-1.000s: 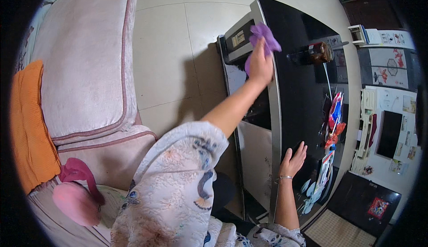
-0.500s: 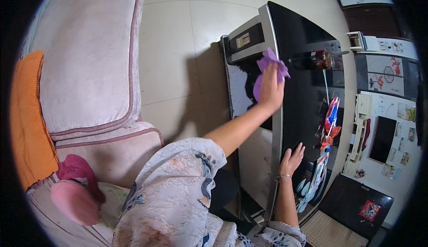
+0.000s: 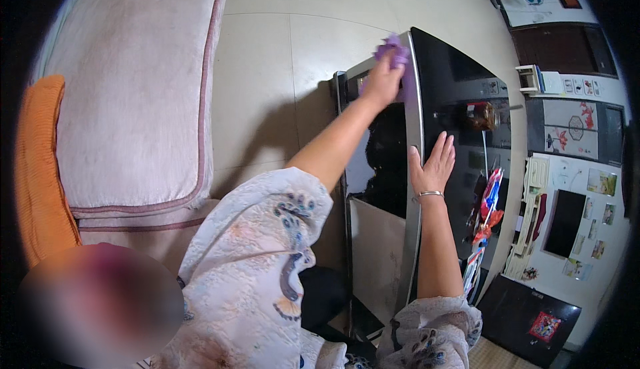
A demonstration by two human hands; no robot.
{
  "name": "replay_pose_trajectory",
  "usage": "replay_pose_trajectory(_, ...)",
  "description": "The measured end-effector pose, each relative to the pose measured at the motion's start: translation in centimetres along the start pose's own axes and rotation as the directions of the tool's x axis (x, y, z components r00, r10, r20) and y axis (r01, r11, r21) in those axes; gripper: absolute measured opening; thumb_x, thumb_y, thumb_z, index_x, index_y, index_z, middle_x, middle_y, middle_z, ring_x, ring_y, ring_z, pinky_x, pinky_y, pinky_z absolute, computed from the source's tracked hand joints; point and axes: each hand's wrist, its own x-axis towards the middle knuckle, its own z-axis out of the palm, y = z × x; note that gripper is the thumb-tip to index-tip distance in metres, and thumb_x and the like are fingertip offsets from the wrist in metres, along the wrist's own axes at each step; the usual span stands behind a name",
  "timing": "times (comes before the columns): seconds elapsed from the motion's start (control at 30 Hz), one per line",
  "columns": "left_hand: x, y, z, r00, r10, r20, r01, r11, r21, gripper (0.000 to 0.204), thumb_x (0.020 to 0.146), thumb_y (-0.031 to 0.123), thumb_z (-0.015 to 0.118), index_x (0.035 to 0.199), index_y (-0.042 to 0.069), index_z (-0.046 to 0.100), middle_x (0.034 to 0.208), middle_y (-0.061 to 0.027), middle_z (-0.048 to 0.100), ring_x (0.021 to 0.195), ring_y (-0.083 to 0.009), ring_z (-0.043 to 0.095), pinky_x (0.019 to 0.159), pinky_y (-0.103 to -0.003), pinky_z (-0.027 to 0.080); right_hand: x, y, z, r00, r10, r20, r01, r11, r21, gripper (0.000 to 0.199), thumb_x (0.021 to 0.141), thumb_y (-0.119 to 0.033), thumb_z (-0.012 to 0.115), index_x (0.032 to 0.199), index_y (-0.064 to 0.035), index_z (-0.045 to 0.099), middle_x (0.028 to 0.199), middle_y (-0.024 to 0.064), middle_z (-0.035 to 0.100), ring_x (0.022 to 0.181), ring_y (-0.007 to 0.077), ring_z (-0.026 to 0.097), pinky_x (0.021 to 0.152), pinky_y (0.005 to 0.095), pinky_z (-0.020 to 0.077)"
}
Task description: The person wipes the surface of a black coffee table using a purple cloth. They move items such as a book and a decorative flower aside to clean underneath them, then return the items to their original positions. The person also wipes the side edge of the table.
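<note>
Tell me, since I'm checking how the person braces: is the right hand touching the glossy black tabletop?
Touching. The head view shows the right hand laid flat, fingers spread, on the black tabletop, with no gap under the palm.

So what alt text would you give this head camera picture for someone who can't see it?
Seen from above, a person's left hand presses a purple cloth on a glossy black table with a silver edge, while the right hand rests flat on it. A pale sofa stands to the left.

A purple cloth is showing against a glossy black table with a silver edge, beside a pale pink sofa piped in maroon, an orange cushion and cream floor tiles.
</note>
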Motion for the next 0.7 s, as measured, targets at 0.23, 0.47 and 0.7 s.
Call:
replay_pose_trajectory(0.23, -9.1, -0.6, 4.1, 0.949, 0.314, 0.028, -0.314, 0.937, 0.151, 0.047, 0.088, 0.012, 0.059, 0.133, 0.002, 0.049, 0.14, -0.0207, 0.046, 0.131, -0.0345, 0.043, 0.11, -0.041, 0.033, 0.3, 2.4, 2.8, 0.999, -0.029, -0.021, 0.031, 0.994, 0.101, 0.06, 0.099, -0.037, 0.032, 0.148, -0.0033, 0.026, 0.152, 0.0221, 0.028, 0.139, 0.0384, 0.027, 0.114, 0.0469, 0.0188)
replay_pose_trajectory(0.47, 2.3, 0.4, 2.7, 0.918, 0.389, -0.076, -0.374, 0.913, 0.164, 0.053, 0.09, 0.013, 0.055, 0.139, 0.0, 0.041, 0.144, -0.0229, 0.04, 0.134, -0.0376, 0.037, 0.113, -0.041, 0.028, 0.6, 1.0, 2.2, 0.999, -0.045, 0.005, 0.044, 0.993, 0.113, 0.065, 0.1, -0.046, 0.025, 0.149, -0.0031, 0.025, 0.152, 0.0225, 0.027, 0.14, 0.0396, 0.026, 0.114, 0.0476, 0.0183)
replay_pose_trajectory(0.7, -2.7, -3.0, 5.2, 0.921, 0.381, -0.084, -0.371, 0.922, 0.116, 0.058, 0.093, 0.016, 0.053, 0.144, 0.0, 0.032, 0.149, -0.0256, 0.029, 0.139, -0.0397, 0.027, 0.115, -0.04, 0.023, 0.7, 2.0, 2.4, 0.993, -0.111, -0.035, 0.114, 0.989, 0.091, 0.071, 0.099, -0.052, 0.027, 0.147, -0.001, 0.027, 0.15, 0.0244, 0.029, 0.139, 0.0391, 0.027, 0.114, 0.0454, 0.0182)
